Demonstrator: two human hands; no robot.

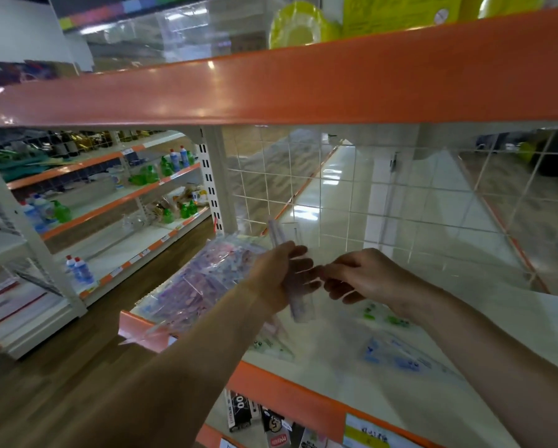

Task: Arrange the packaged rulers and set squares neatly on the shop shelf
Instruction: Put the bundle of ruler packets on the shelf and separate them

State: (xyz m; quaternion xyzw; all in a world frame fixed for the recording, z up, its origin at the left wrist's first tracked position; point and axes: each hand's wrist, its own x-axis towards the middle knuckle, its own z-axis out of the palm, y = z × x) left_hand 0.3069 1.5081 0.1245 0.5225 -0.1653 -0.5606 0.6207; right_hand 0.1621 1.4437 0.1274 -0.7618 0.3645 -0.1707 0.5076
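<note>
Forearms point(174, 367) reach over shelf point(287, 394); left hand point(279, 273) grips upright ruler pack point(300, 311), right hand point(365, 276) pinches its edge.

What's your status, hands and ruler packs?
Left hand grips upright ruler pack over shelf. Right hand at its edge, grip unclear. Pink packs piled left, blue pack flat right.

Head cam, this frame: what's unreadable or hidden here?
All head view.
1. Ruler pack in the left hand: print blurred, middle covered by fingers.
2. Right hand: pinching the pack or only touching it, blur hides that.
3. Blue-printed pack lying on the shelf: ruler or set square, too blurred.
4. Packets under it: cut off by the bottom edge.
</note>
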